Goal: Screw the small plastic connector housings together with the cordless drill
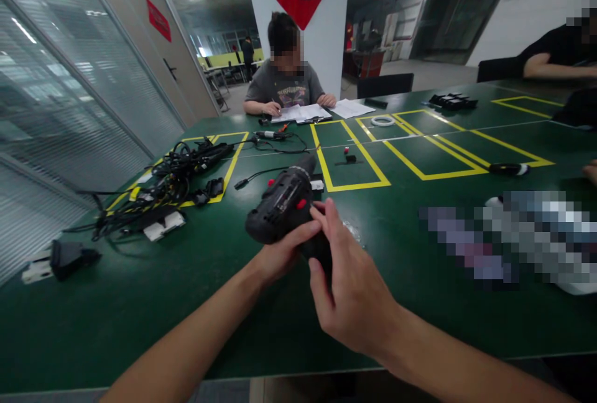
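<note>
A black cordless drill [282,204] with a small red button is held above the green table in front of me, its chuck end pointing away. My left hand [289,244] is wrapped around the upper grip from the left, thumb across the back of it. From the right, my right hand [347,272] closes about the same handle, index finger and thumb against it. The lower end of the handle is hidden behind my right hand. Just beyond the drill lies a small white piece [317,185], partly covered.
Tangled black cables [186,163] and a black-and-white adapter [60,261] lie left on the green table [186,316]. Yellow tape outlines, a white ring [382,121], a black-handled tool [508,169] and black parts [452,102] are farther off. A person [291,79] sits opposite with papers [303,112].
</note>
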`<state>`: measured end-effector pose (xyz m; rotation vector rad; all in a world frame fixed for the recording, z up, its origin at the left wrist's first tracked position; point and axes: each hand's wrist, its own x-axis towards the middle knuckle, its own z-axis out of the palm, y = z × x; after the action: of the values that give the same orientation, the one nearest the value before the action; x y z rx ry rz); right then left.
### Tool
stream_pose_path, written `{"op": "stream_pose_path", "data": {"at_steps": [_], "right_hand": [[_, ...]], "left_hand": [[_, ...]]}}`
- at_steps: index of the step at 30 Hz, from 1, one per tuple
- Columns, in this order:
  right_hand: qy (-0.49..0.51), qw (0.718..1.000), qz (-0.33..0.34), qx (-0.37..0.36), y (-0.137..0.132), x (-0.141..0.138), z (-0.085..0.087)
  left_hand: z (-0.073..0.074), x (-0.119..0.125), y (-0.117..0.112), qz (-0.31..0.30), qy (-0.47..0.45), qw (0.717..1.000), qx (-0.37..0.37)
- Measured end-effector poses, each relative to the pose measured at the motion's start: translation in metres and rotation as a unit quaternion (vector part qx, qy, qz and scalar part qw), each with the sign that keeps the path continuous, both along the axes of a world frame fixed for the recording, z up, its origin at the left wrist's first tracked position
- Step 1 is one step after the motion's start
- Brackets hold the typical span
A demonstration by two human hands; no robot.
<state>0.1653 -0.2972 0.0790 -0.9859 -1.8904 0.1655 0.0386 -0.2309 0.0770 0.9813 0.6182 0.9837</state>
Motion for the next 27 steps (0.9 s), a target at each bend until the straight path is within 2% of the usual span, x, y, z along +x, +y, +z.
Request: {"op": "stream_pose_path", "data": {"at_steps": [2,4,6,8,11,15,20,24,27], "right_hand": [[0.027,0.999,0.003,0.030,0.008,0.010,0.004],[0.064,0.997,-0.042,0.031,0.031,0.025,0.006],[0.065,0.995,-0.078,0.012,0.067,0.040,0.002],[0.028,0.995,-0.091,-0.025,0.109,0.051,-0.009],[-0.020,0.996,-0.062,-0.062,0.163,0.052,-0.035],[-0.035,0.996,0.000,-0.087,0.210,0.035,-0.070],[-0.023,0.990,0.027,-0.140,0.248,0.021,-0.097],[0.017,0.991,0.018,-0.129,0.267,0.024,-0.107],[0.042,0.992,0.001,-0.121,0.272,0.026,-0.112]], "left_hand": [[0.002,-0.012,0.012,0.080,-0.009,0.996,-0.025],[0.005,-0.027,0.026,0.139,-0.028,0.990,-0.024],[0.010,-0.041,0.039,0.184,-0.029,0.983,0.003],[0.016,-0.053,0.048,0.201,-0.017,0.979,0.029],[0.020,-0.063,0.052,0.178,-0.017,0.983,0.040],[0.016,-0.064,0.050,0.133,0.023,0.990,0.035],[0.014,-0.059,0.043,0.106,0.119,0.985,0.057],[0.022,-0.057,0.035,0.057,0.150,0.987,-0.001],[0.024,-0.056,0.034,0.052,0.159,0.985,-0.034]]}}
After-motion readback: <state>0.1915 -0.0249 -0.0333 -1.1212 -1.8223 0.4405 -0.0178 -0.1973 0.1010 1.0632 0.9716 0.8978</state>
